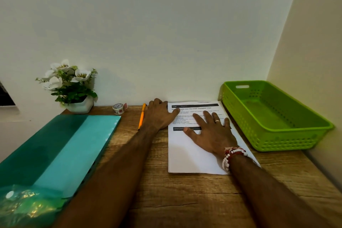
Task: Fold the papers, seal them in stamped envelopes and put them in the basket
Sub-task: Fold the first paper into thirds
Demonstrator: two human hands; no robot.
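A stack of printed white papers (187, 155) lies flat on the wooden desk (185, 200), right of centre. My right hand (211, 131) rests on the sheet with its fingers spread and straight. My left hand (160, 114) lies at the paper's top left corner, thumb touching the sheet's edge; its fingertips are hidden. A green plastic basket (288, 141) stands to the right of the papers, with nothing in it. A small roll of stamps (118, 108) sits at the back of the desk near the wall.
An orange pen (142, 116) lies just left of my left hand. A teal folder (61, 152) covers the desk's left side, with a green plastic bag (27, 207) at its near end. A potted white flower (74, 87) stands at the back left. Walls close in behind and on the right.
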